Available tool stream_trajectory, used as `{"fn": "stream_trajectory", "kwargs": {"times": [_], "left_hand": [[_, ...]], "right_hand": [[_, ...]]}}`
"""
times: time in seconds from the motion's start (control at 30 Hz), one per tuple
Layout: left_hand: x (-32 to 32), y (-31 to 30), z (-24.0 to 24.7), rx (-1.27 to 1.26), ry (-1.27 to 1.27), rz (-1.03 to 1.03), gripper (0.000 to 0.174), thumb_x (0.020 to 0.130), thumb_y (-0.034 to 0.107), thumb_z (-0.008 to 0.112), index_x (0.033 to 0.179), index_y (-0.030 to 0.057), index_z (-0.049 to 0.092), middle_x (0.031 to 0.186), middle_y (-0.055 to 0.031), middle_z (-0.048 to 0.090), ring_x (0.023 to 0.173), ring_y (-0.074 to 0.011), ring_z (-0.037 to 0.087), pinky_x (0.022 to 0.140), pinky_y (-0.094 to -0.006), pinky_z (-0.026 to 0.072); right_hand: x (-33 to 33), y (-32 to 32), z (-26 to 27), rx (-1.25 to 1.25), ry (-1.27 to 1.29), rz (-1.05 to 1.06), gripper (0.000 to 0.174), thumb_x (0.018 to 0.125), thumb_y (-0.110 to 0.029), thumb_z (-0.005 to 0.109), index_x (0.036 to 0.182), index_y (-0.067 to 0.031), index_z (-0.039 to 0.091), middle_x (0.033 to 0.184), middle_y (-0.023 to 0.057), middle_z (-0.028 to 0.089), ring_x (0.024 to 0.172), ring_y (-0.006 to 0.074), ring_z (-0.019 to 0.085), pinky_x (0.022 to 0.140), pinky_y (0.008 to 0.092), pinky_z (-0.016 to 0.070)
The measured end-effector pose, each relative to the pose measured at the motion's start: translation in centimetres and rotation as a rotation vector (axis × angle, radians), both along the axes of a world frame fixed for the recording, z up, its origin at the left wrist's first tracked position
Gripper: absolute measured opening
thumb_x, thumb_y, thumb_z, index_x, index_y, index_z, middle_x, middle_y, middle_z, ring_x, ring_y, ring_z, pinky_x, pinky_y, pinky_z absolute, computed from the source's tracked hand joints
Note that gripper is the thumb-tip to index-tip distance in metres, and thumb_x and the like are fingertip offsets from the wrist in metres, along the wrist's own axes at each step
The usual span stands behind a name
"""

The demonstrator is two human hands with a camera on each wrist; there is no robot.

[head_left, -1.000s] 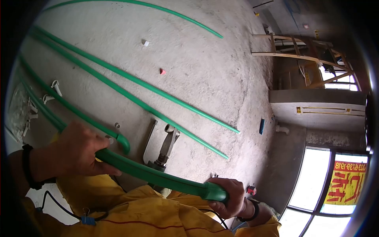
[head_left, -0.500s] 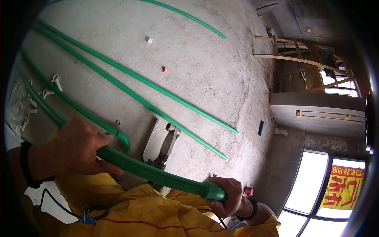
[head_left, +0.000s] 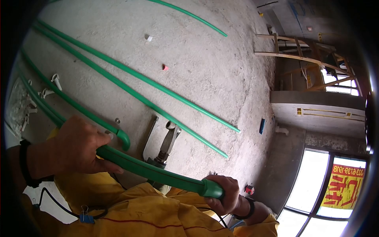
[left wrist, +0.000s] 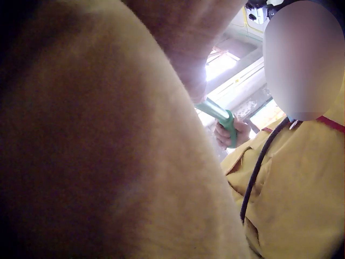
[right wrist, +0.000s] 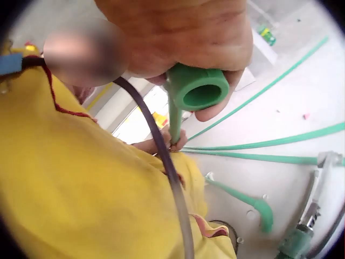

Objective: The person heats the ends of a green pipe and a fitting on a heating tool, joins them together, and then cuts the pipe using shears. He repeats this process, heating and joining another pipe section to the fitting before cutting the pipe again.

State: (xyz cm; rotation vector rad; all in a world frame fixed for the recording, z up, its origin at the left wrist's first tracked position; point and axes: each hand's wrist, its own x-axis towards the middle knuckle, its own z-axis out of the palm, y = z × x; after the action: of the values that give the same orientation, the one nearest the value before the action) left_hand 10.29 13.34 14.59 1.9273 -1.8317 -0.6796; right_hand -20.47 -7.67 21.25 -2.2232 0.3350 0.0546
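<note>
A long green plastic pipe (head_left: pixel 158 173) slants across the lap, its far part running off to the upper left. My left hand (head_left: pixel 81 148) grips it partway along, thumb lying along the near side. At its right end sits a green elbow fitting (head_left: pixel 211 189), held by my right hand (head_left: pixel 226 193) with the fingers curled over it. In the right wrist view, the open round mouth of the elbow fitting (right wrist: pixel 205 96) faces the camera. Bare skin fills much of the left wrist view, with the right hand (left wrist: pixel 240 132) on the fitting beyond.
Green pipes (head_left: pixel 138 81) lie on the concrete floor (head_left: pixel 209 71), one pipe ending in an elbow (head_left: pixel 124 140). A pipe-welding tool (head_left: pixel 164 146) stands ahead of the lap. White fittings (head_left: pixel 55 81) lie left, a wooden ladder (head_left: pixel 300 57) far right. A black cable (right wrist: pixel 164 145) hangs in front.
My right hand and the elbow fitting have shifted slightly left in the head view. The left hand keeps its grip on the pipe, and the head view has tilted a little.
</note>
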Motion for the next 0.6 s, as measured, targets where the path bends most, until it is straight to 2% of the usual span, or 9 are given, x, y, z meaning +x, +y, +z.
{"fn": "stream_trajectory", "kwargs": {"times": [0.13,0.2,0.27,0.33,0.43,0.5,0.53,0.57,0.6], "left_hand": [[-0.4,-1.2,0.5,0.044,0.001,-0.055,0.06,0.069,0.062,0.069,0.064,0.0025,0.059,0.055,-0.0119,0.054,0.054,-0.0307,0.061,0.054,-0.0396,0.0495],[-0.6,-0.4,-0.4,-0.007,-0.035,0.01,0.054,0.068,0.057,0.072,0.068,0.0038,0.06,0.057,-0.013,0.055,0.055,-0.0316,0.06,0.054,-0.0395,0.0482],[0.7,0.7,-0.8,0.124,0.1,0.124,0.05,0.067,0.052,0.074,0.07,0.0042,0.06,0.061,-0.0141,0.056,0.058,-0.0338,0.059,0.057,-0.0423,0.0463],[1.0,2.3,-0.4,0.082,-0.094,0.038,0.046,0.065,0.047,0.075,0.071,0.0039,0.059,0.065,-0.0145,0.057,0.065,-0.0361,0.058,0.061,-0.0458,0.0442],[0.2,2.4,0.1,-0.014,-0.247,-0.109,0.04,0.063,0.041,0.075,0.071,0.0044,0.06,0.068,-0.0141,0.058,0.07,-0.0377,0.058,0.064,-0.0478,0.0431],[-0.5,1.9,1.5,0.378,-0.164,0.004,0.035,0.063,0.036,0.072,0.074,0.0051,0.062,0.073,-0.0156,0.058,0.075,-0.0375,0.054,0.073,-0.0456,0.0421],[-0.7,2.0,1.9,0.38,-0.192,-0.014,0.035,0.063,0.036,0.072,0.074,0.0051,0.062,0.073,-0.0156,0.058,0.075,-0.0375,0.054,0.073,-0.0456,0.0421],[-1.4,1.9,2.1,0.427,-0.235,-0.044,0.035,0.063,0.037,0.071,0.072,0.0046,0.061,0.07,-0.0159,0.057,0.072,-0.0372,0.055,0.071,-0.0451,0.0429],[-1.8,1.7,2.3,0.476,-0.275,-0.066,0.036,0.063,0.037,0.071,0.071,0.0041,0.061,0.067,-0.0163,0.056,0.07,-0.0369,0.056,0.068,-0.0447,0.0438]], "right_hand": [[-3.0,-0.8,-2.7,0.376,0.184,-0.223,0.045,0.086,-0.033,0.066,0.108,0.0054,0.056,0.081,0.011,0.064,0.07,0.0161,0.063,0.062,0.0274,0.0494],[-5.5,-0.9,-2.8,0.837,0.362,-0.538,0.043,0.091,-0.036,0.06,0.106,0.0041,0.058,0.078,0.0066,0.063,0.067,0.0135,0.06,0.061,0.0259,0.0483],[-10.7,-1.4,-4.4,1.069,0.476,-0.769,0.042,0.097,-0.038,0.048,0.104,0.0019,0.06,0.076,0.0044,0.062,0.063,0.0118,0.06,0.056,0.0251,0.0495],[-15.4,-1.5,-5.2,1.342,0.653,-0.816,0.042,0.097,-0.038,0.047,0.105,0.0003,0.061,0.075,0.0034,0.061,0.059,0.0111,0.059,0.051,0.0243,0.0498],[-17.1,0.8,-5.3,1.354,0.598,-0.851,0.041,0.098,-0.035,0.046,0.119,-0.0015,0.055,0.076,0.0009,0.06,0.057,0.0102,0.059,0.047,0.0237,0.0498],[-18.7,1.0,-6.4,1.55,0.393,-0.817,0.058,0.097,-0.046,0.042,0.133,-0.0008,0.042,0.093,0.0082,0.063,0.059,0.0132,0.061,0.047,0.0239,0.0505],[-18.8,0.4,-6.2,1.666,0.277,-0.812,0.066,0.095,-0.051,0.041,0.137,-0.0003,0.038,0.101,0.0115,0.063,0.061,0.0149,0.062,0.046,0.0237,0.0505],[-19.8,-0.4,-6.6,1.749,0.204,-0.732,0.078,0.091,-0.062,0.039,0.138,0.0001,0.036,0.114,0.0167,0.059,0.08,0.022,0.065,0.061,0.03,0.0555],[-20.0,0.0,-7.2,1.755,0.185,-0.718,0.078,0.091,-0.062,0.039,0.138,0.0001,0.036,0.114,0.0167,0.059,0.08,0.022,0.065,0.061,0.03,0.0555]]}}
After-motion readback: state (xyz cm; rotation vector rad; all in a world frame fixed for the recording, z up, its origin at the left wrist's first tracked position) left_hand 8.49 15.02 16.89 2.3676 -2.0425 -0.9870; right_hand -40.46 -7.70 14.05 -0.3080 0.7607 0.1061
